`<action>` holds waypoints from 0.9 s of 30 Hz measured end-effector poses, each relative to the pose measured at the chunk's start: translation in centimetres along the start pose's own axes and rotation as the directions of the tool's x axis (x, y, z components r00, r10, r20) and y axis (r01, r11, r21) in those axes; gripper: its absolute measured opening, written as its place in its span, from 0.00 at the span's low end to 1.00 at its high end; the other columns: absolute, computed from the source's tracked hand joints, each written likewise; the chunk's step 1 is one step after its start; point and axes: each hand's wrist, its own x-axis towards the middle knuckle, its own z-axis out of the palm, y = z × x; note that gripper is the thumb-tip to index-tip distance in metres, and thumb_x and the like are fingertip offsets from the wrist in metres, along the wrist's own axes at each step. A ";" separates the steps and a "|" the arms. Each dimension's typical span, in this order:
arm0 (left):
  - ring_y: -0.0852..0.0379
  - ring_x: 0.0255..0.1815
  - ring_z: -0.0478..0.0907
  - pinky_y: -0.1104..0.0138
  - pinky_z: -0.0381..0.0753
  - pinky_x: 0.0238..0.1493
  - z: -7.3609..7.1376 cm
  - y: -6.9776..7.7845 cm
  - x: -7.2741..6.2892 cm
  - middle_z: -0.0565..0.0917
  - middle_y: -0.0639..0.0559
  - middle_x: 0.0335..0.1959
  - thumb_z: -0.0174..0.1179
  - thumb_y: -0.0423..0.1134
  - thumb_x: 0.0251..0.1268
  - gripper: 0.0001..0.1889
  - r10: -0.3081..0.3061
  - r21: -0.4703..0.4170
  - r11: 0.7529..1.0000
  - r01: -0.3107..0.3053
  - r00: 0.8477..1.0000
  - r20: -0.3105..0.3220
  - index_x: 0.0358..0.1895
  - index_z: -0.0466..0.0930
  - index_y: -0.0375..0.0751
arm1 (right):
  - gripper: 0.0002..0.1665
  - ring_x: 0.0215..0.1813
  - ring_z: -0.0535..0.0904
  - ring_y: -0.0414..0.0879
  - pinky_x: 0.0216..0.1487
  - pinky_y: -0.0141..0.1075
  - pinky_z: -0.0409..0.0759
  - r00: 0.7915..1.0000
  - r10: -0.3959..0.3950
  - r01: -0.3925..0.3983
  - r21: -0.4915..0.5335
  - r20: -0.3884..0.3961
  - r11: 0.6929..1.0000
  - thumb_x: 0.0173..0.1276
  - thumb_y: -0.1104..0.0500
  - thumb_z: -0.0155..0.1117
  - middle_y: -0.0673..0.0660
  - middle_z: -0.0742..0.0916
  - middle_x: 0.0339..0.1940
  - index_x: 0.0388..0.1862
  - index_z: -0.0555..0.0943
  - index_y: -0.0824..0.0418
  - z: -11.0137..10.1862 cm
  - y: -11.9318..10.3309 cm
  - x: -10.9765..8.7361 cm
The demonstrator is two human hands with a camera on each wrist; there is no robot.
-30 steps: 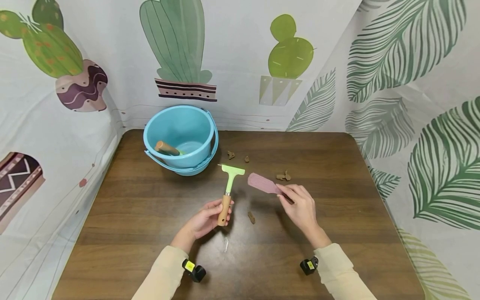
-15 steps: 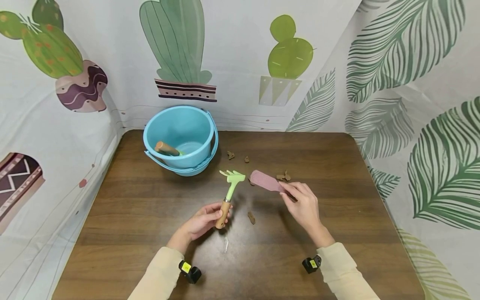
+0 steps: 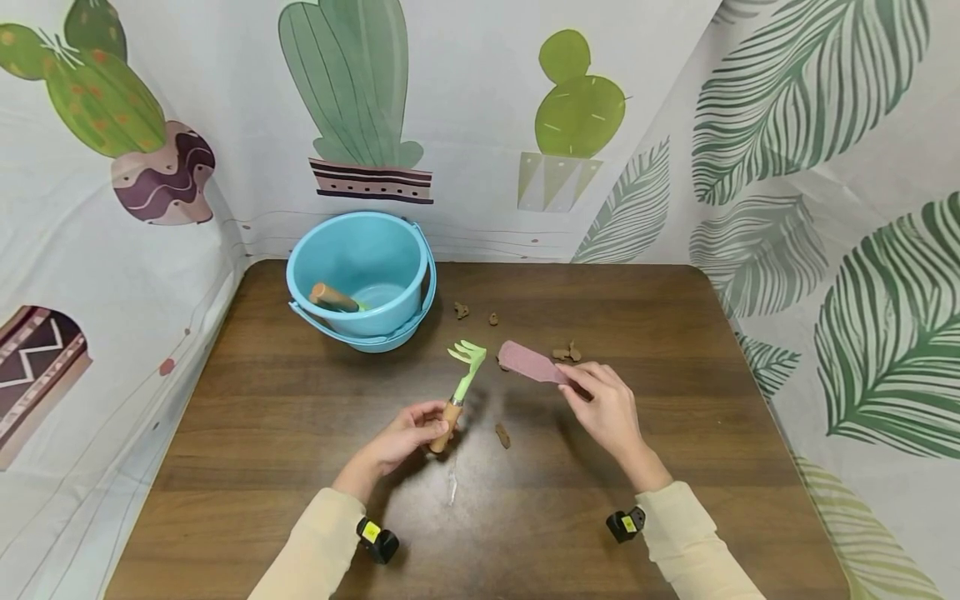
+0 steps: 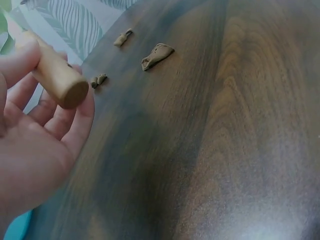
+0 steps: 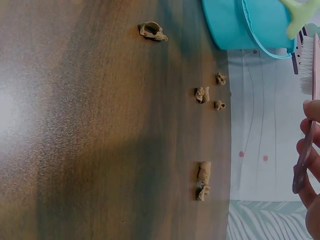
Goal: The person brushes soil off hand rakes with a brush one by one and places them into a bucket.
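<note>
My left hand grips the wooden handle of a small hand rake, whose light green tines point up and to the left. In the left wrist view the butt of that handle sticks out between thumb and fingers. With my right hand I hold a pink brush by its handle. Its white bristles show in the right wrist view, turned away from the head camera. Rake head and brush are a short way apart, above the table. A brown clay-like scrap lies between my hands.
A light blue bucket stands at the back left, with a wooden-handled tool inside. More brown scraps lie on the brown table. A thin clear strip lies near the front. A printed cloth hangs behind.
The rake has turned in my left hand, so its tines now show from the side. That hand shifted slightly left. My right hand moved a little right with the brush.
</note>
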 end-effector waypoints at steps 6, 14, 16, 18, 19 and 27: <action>0.55 0.39 0.76 0.68 0.75 0.39 0.4 0.1 0.4 0.75 0.28 0.46 0.56 0.31 0.60 0.20 -0.001 0.102 0.995 0.013 0.992 -0.125 0.56 0.69 0.26 | 0.16 0.33 0.76 0.41 0.30 0.36 0.75 1.000 0.014 -0.014 0.010 0.017 1.000 0.51 0.63 0.70 0.49 0.85 0.34 0.42 0.85 0.55 -0.1 -0.1 0.2; 0.38 0.42 0.77 0.67 0.77 0.34 0.9 0.4 0.9 0.80 0.38 0.39 0.59 0.27 0.56 0.17 -0.016 0.084 0.995 0.045 0.950 -0.312 0.51 0.75 0.31 | 0.16 0.32 0.74 0.40 0.29 0.37 0.75 0.998 0.041 -0.042 0.019 0.053 0.999 0.53 0.62 0.70 0.49 0.85 0.34 0.43 0.85 0.55 -0.2 -0.1 0.3; 0.42 0.39 0.78 0.68 0.77 0.32 0.9 0.4 1.0 0.80 0.42 0.37 0.60 0.27 0.55 0.17 -0.005 0.094 0.995 0.040 0.937 -0.349 0.50 0.76 0.32 | 0.16 0.32 0.74 0.41 0.29 0.37 0.75 0.997 0.044 -0.045 0.020 0.056 0.999 0.53 0.62 0.70 0.49 0.85 0.34 0.43 0.85 0.55 -0.1 -0.1 0.3; 0.50 0.36 0.79 0.68 0.77 0.31 1.0 0.4 1.0 0.81 0.44 0.36 0.61 0.27 0.54 0.17 0.015 0.117 0.993 0.032 0.926 -0.378 0.49 0.77 0.32 | 0.16 0.32 0.74 0.40 0.29 0.37 0.75 0.997 0.045 -0.046 0.021 0.056 0.999 0.53 0.62 0.70 0.49 0.85 0.34 0.43 0.85 0.55 -0.1 -0.1 0.4; 0.53 0.34 0.79 0.68 0.78 0.31 1.0 0.4 1.1 0.81 0.45 0.35 0.61 0.27 0.54 0.16 0.024 0.127 0.991 0.028 0.920 -0.392 0.49 0.77 0.32 | 0.16 0.32 0.74 0.41 0.29 0.37 0.75 0.998 0.042 -0.043 0.022 0.053 0.999 0.52 0.62 0.70 0.50 0.85 0.34 0.43 0.85 0.55 -0.1 -0.1 0.4; 0.60 0.31 0.77 0.70 0.76 0.29 1.2 0.4 1.0 0.81 0.45 0.36 0.63 0.26 0.50 0.15 0.098 0.232 0.973 0.010 0.886 -0.453 0.45 0.80 0.35 | 0.17 0.31 0.73 0.40 0.27 0.36 0.73 0.999 0.036 -0.036 0.036 0.027 0.999 0.51 0.63 0.71 0.50 0.85 0.33 0.42 0.85 0.56 -0.2 -0.3 0.7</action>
